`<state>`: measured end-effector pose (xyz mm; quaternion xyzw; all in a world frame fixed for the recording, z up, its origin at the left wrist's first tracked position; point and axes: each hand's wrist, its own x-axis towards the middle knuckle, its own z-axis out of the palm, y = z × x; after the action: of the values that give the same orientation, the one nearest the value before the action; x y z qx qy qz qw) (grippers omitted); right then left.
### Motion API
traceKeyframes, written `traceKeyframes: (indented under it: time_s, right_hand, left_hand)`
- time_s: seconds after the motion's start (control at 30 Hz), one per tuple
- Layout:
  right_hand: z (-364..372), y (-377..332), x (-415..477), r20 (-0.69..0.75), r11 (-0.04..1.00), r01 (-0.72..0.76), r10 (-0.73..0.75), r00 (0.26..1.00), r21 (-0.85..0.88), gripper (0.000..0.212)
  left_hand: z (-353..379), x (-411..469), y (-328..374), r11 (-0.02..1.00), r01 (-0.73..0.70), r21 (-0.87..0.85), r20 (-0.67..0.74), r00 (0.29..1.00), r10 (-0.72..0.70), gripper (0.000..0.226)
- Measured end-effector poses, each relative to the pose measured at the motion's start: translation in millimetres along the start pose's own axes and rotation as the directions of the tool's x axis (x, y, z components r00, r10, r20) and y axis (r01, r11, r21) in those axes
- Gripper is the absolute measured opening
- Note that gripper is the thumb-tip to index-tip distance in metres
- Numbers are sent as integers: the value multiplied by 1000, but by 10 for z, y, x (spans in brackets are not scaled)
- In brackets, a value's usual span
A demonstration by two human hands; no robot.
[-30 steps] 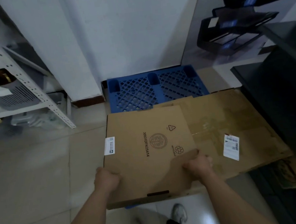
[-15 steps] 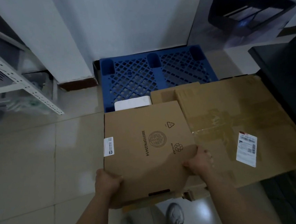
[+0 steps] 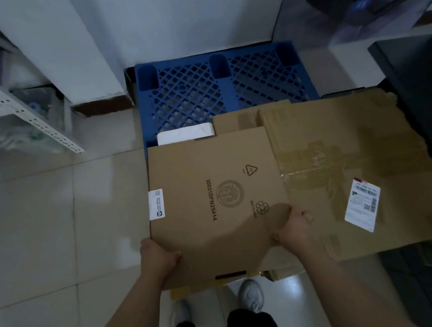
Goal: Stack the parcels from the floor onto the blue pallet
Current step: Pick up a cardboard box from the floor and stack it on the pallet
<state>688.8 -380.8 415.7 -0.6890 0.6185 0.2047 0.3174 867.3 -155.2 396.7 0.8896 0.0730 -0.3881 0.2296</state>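
A flat brown cardboard parcel (image 3: 213, 203) with printed symbols and a white side label is held in front of me. My left hand (image 3: 158, 256) grips its near left edge and my right hand (image 3: 292, 228) grips its near right edge. Beyond it lies the blue lattice pallet (image 3: 218, 89) against the wall. A large taped brown parcel (image 3: 342, 167) with a white shipping label rests on the pallet's right part. A white parcel (image 3: 185, 134) and a smaller brown parcel (image 3: 237, 120) peek out behind the held one.
A white perforated metal shelf (image 3: 34, 120) stands at the left with bagged items under it. A dark cabinet (image 3: 425, 106) lines the right side. A white pillar (image 3: 88, 57) rises behind the pallet's left corner. My shoes (image 3: 251, 294) stand on pale floor tiles.
The view has tilted down and closer to the pallet. The held parcel has stayed in both hands; a white parcel behind it has come into sight.
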Motion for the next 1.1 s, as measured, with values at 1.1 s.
traceKeyframes:
  time_s: [1.1]
  right_hand:
    - [-47,-596,744,-81,963,181,-168,982,201,80]
  left_hand:
    - [-134,625,762,993,-113,-43,-81,991,110,82]
